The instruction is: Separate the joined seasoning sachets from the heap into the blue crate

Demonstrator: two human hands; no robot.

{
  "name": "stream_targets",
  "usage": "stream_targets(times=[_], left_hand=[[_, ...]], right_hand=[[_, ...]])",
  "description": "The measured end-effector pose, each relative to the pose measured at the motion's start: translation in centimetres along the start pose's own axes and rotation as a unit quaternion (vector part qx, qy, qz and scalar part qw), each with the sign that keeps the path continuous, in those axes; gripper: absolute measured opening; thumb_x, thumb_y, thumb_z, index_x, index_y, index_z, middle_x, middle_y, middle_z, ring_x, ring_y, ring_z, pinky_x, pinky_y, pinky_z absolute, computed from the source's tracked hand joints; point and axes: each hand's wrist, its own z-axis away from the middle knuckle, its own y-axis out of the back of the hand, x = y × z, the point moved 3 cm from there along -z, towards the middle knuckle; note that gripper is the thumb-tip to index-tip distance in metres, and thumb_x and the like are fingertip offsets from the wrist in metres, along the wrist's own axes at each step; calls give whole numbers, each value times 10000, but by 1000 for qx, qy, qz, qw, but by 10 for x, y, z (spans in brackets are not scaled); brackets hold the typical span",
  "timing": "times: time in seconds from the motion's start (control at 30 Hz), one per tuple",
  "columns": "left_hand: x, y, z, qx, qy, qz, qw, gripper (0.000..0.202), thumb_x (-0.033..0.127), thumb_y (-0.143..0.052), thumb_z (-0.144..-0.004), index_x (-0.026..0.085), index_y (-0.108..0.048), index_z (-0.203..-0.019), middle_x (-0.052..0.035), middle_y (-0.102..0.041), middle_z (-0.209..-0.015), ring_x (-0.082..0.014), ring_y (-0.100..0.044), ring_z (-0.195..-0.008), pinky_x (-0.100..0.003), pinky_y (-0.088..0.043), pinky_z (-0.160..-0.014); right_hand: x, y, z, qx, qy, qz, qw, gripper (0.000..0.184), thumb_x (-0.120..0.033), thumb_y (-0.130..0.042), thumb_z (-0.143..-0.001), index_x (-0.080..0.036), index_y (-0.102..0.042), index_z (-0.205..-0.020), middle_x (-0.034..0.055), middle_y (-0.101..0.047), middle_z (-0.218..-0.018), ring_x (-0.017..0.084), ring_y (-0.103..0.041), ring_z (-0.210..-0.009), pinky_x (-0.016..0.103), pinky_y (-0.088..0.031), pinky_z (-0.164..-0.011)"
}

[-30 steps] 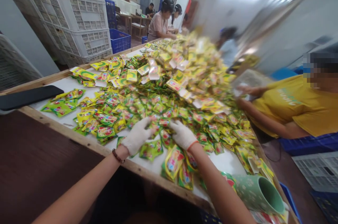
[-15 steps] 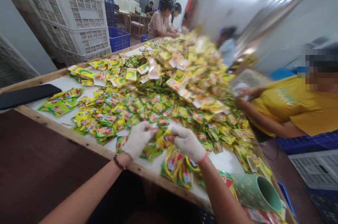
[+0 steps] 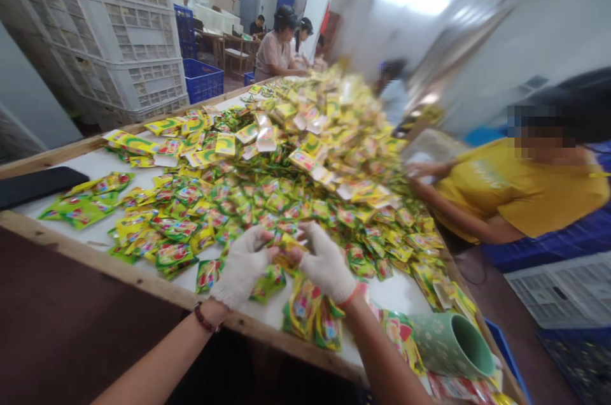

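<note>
Both of my hands wear white gloves and meet above the near part of the table. My left hand (image 3: 244, 265) is curled, thumb and fingertips at the left side of a small yellow-and-green snack packet (image 3: 288, 247). From the other side my right hand (image 3: 329, 265) grips the same packet, thumb low and forefinger raised above. Glove fingers partly cover it. Beyond them spreads a large heap of similar packets (image 3: 258, 195). Below my right hand lie several larger-looking packets (image 3: 310, 312), and one green packet (image 3: 209, 274) rests beside my left wrist.
A black phone (image 3: 41, 185) lies at the table's left edge. A green flowered cup (image 3: 453, 344) lies on its side at the right corner. Wooden edging (image 3: 143, 281) borders the table. A co-worker in a yellow shirt (image 3: 501, 185) sits at right; stacked white crates (image 3: 138, 35) stand at left.
The view has swung slightly, shifting the scene leftward. My right forefinger has lifted and spread from the thumb; the small packet remains between my hands.
</note>
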Motion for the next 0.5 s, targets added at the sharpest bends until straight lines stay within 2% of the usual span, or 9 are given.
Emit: stream_targets(times=[0.03,0.1,0.17,0.23,0.3,0.37,0.5], left_hand=[[-1,-1,-1,-3,-3,-2,1000,286,257,-744,-564,167,-556,-760,34,-598,-731,-113,-574,-683,-234,-486,-642],[-4,-4,-3,-16,-15,-31,999,260,283,-728,-601,164,-565,-764,25,-602,-725,-124,-583,-677,-247,-496,-641],[-10,-5,-5,-27,-37,-81,996,225,305,-689,-662,168,-576,-801,13,-606,-743,-138,-594,-683,-264,-509,-640],[-14,-4,-7,-30,-89,-145,985,187,311,-642,-716,180,-585,-836,-11,-611,-823,-155,-607,-726,-286,-526,-667],[-18,-2,-6,-25,-152,-214,965,140,305,-608,-746,190,-598,-824,-45,-604,-950,-173,-618,-807,-306,-541,-720],[-22,1,-4,-6,-198,-275,941,117,299,-584,-757,196,-617,-801,-74,-592,-1054,-198,-618,-908,-320,-547,-779],[-34,3,0,2,-222,-331,917,150,305,-544,-770,210,-647,-825,-90,-630,-1076,-240,-600,-1042,-349,-554,-834]], right_hand=[[-2,-3,1,-2,5,-36,999,316,-283,-650,-714,-194,-626,-1016,26,-614,-900,169,-539,-819,265,-454,-716],[-5,-9,3,-22,2,-104,994,328,-267,-644,-700,-199,-652,-1021,31,-631,-940,181,-557,-867,273,-472,-731],[-3,-13,3,-14,-31,-152,988,279,-244,-607,-702,-191,-677,-967,18,-636,-881,160,-565,-791,252,-480,-670],[3,-11,1,2,-79,-174,982,225,-228,-591,-686,-178,-686,-884,-7,-617,-754,119,-532,-637,214,-452,-553],[14,1,-6,31,-124,-181,975,155,-215,-609,-652,-167,-675,-783,-36,-568,-618,86,-467,-511,187,-392,-454],[27,22,-18,79,-151,-186,968,139,-227,-638,-631,-163,-657,-753,-50,-537,-552,77,-441,-456,182,-360,-407],[54,66,-56,147,-147,-199,958,291,-361,-610,-740,-177,-616,-966,-17,-611,-699,114,-558,-545,217,-458,-453]])
